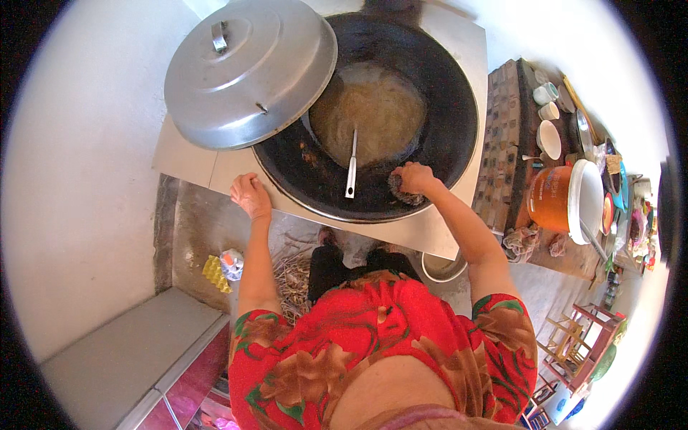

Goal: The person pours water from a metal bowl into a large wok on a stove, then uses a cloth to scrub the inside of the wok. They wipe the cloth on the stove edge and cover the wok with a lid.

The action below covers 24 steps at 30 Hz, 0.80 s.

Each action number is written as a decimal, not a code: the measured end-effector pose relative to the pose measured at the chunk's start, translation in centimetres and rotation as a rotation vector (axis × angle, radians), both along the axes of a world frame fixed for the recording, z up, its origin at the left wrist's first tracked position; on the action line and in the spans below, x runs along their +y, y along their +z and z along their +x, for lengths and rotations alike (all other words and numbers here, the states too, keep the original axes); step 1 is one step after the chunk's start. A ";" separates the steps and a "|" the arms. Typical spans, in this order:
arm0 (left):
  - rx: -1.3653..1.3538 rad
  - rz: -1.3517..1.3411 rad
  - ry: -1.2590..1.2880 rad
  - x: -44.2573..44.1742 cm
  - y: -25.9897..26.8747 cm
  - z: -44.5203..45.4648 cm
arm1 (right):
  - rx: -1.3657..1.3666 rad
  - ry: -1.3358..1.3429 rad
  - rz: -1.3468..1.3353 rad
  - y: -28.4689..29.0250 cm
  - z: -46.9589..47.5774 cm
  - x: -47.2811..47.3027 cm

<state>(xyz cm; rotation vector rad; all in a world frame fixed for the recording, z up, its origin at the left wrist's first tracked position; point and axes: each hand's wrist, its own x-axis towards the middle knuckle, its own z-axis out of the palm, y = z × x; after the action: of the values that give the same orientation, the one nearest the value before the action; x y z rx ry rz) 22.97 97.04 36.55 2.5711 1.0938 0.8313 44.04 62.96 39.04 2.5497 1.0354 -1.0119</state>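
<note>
My right hand (pixel 416 178) grips a dark scouring pad (pixel 402 192) against the near right inner wall of a large black wok (pixel 451 107) set into the stove top. Cloudy brownish water (pixel 376 102) covers the wok's bottom. A utensil with a pale handle (pixel 351 174) leans on the near wall, its working end under the water. My left hand (pixel 251 195) rests on the stove's tiled front edge (pixel 231 166), left of the wok, fingers slightly curled and holding nothing. A big domed metal lid (pixel 247 75) overlaps the wok's left rim.
At right, a brick-sided counter (pixel 497 150) bears an orange bucket (pixel 553 196), a white bowl (pixel 549 140), cups and crumpled cloths (pixel 521 241). Dry twigs (pixel 293 274), a yellow egg tray (pixel 216 273) and a basin (pixel 443 267) lie below the stove. A grey-topped cabinet (pixel 134 349) stands lower left.
</note>
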 end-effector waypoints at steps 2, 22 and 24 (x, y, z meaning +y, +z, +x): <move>-0.020 -0.025 0.040 -0.1 -0.6 0.2 | -0.090 -0.001 -0.001 -2.0 2.3 -0.3; 0.107 -0.032 0.052 0.4 -0.3 0.4 | 0.042 0.205 -0.113 -3.9 9.3 0.9; 0.083 -0.030 0.040 0.3 0.0 0.7 | -0.030 0.174 -0.389 -2.9 12.2 -0.7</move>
<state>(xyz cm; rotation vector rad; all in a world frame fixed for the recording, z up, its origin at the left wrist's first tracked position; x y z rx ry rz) 23.69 97.32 36.57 2.5877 1.1756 0.7176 56.20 62.29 36.18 2.1191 0.9269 -1.0103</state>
